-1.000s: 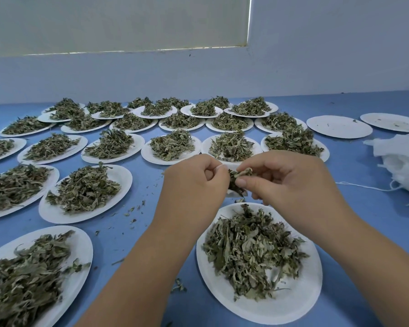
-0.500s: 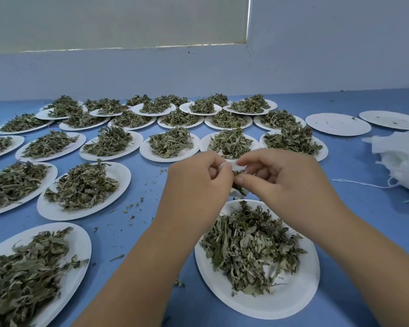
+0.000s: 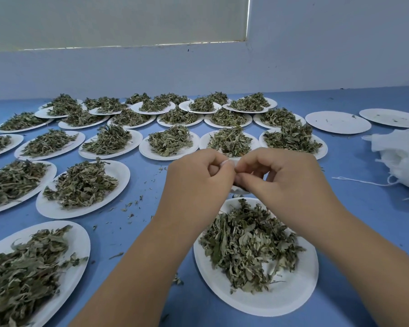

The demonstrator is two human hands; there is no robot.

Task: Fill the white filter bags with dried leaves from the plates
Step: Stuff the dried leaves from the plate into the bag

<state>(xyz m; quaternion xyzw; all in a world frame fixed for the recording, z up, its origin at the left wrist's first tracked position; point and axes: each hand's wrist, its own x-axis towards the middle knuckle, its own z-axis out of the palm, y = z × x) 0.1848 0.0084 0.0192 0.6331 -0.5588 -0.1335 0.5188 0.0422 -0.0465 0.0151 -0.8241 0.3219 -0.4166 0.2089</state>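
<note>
Both hands meet above the near white plate (image 3: 279,300), which holds a loose heap of dried leaves (image 3: 248,241). My left hand (image 3: 196,182) and my right hand (image 3: 279,178) each pinch the top edge of a small white filter bag (image 3: 239,190). The hands hide most of the bag; only a sliver of its rim and its lower corner show. No leaves can be seen between the fingers.
Several white plates heaped with dried leaves cover the blue table (image 3: 368,208) to the left and back. Two almost bare plates (image 3: 338,121) lie at the back right. A pile of white filter bags (image 3: 401,161) with loose strings sits at the right edge.
The pinch of leaves seen between my right fingers a second ago is gone from view. Both hands now close together on the bag's top edge.
</note>
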